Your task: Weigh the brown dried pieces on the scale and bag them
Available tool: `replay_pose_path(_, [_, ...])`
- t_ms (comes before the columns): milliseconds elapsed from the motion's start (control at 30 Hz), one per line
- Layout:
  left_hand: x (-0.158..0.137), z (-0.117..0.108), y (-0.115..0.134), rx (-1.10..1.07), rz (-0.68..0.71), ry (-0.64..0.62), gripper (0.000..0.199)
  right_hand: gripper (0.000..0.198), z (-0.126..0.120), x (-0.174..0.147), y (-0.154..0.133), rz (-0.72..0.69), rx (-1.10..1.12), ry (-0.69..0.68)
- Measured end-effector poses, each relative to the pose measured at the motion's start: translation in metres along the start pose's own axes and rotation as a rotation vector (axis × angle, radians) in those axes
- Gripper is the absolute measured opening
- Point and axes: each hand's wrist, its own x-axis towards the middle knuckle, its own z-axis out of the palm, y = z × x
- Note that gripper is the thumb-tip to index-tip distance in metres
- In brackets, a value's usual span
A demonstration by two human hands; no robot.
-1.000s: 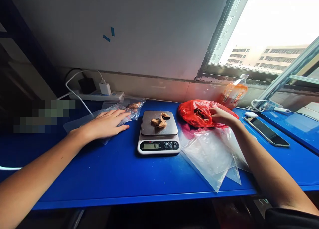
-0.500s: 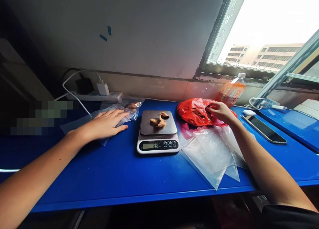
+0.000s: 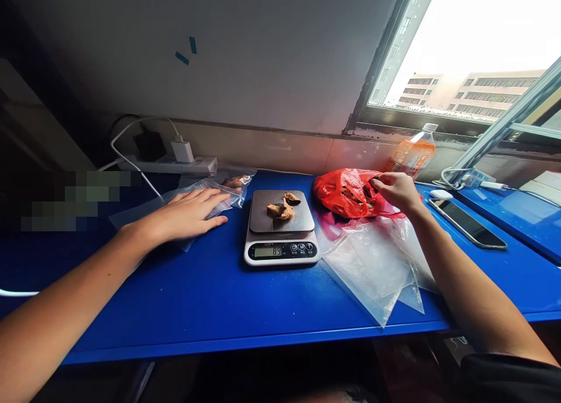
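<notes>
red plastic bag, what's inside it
Brown pieces show through the opening of the red plastic bag. Its crumpled sides hide whatever lies deeper, and the right hand covers part of its right side.

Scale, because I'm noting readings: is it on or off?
The scale is on: its display reads 8.9, with brown pieces on top.

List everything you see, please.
Desk: one, blue, lower centre
Scale: one, white-silver, on desk
Pieces: a few, brown, on scale
Sack: one, red, right of scale
Clear bags: several, colourless, flanking scale
Bottle: one, orange, behind sack
Phone: one, dark, far right
Power strip: one, white, back left
Adapters: two, black and white, back left
Tape: two, blue, wall
Window: one, dark-framed, upper right
Left hand: one, on clear bags
Right hand: one, at sack
</notes>
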Motion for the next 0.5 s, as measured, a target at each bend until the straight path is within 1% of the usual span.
replay_pose_path(67, [-0.003,-0.005,0.005,0.006,-0.019,-0.029,0.076,0.024,0.0,0.001,-0.002,0.0,-0.013,-0.052])
replay_pose_path(167, [-0.007,-0.012,0.011,0.015,-0.045,-0.068,0.076,0.019,0.004,0.0,-0.005,-0.042,-0.028,-0.194])
replay_pose_path(267, [-0.008,-0.013,0.013,0.012,-0.039,-0.059,0.075,0.017,0.009,-0.002,-0.006,-0.039,-0.054,-0.28])
replay_pose_path(367, [-0.007,-0.012,0.01,0.002,-0.026,-0.049,0.075,0.017,0.011,-0.002,-0.006,-0.004,-0.089,-0.319])
replay_pose_path(500, [-0.005,-0.008,0.005,-0.013,-0.017,-0.041,0.075,0.014,0.011,0.0,-0.006,0.019,-0.112,-0.332])
